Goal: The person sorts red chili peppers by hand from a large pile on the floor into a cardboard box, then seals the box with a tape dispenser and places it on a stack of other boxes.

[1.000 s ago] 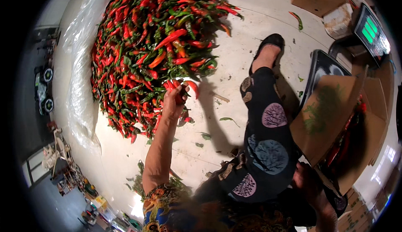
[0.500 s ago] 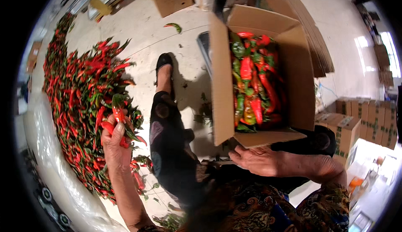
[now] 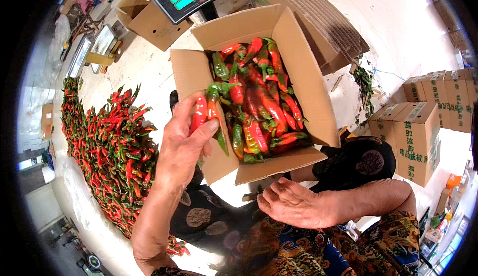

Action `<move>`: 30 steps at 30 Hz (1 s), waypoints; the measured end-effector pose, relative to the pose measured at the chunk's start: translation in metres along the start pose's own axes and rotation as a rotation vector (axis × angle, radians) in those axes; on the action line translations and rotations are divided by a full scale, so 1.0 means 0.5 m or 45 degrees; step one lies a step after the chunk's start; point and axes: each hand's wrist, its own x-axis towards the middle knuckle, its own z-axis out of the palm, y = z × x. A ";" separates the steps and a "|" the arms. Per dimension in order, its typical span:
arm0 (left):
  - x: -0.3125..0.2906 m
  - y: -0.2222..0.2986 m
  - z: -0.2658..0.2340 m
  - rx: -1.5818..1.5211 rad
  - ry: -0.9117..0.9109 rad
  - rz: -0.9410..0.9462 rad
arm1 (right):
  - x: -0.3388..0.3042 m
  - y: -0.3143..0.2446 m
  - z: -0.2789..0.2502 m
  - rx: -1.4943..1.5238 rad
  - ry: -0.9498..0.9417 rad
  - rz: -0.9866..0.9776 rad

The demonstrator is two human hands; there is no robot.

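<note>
Lifted from floor pile (image 3: pixel 107 156), left hand (image 3: pixel 181 149) grips peppers (image 3: pixel 206 111).

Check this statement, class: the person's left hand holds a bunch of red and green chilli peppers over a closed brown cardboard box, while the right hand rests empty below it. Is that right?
Not quite. In the head view the brown cardboard box is open, flaps up, full of peppers. The rest holds: the left hand grips red and green chilli peppers over it, and the right hand rests empty below.
</note>
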 end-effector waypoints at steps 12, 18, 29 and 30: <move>0.057 -0.024 0.033 0.007 0.162 -0.092 | -0.035 0.033 -0.020 0.189 -0.089 -0.025; 0.062 -0.043 0.023 -0.003 0.251 -0.053 | -0.040 0.031 -0.025 0.272 -0.095 -0.034; 0.055 0.007 -0.008 0.019 0.520 0.271 | -0.050 0.026 -0.015 0.089 -0.056 -0.057; 0.049 0.012 -0.006 0.058 0.567 0.228 | -0.048 0.025 -0.021 0.090 -0.088 -0.069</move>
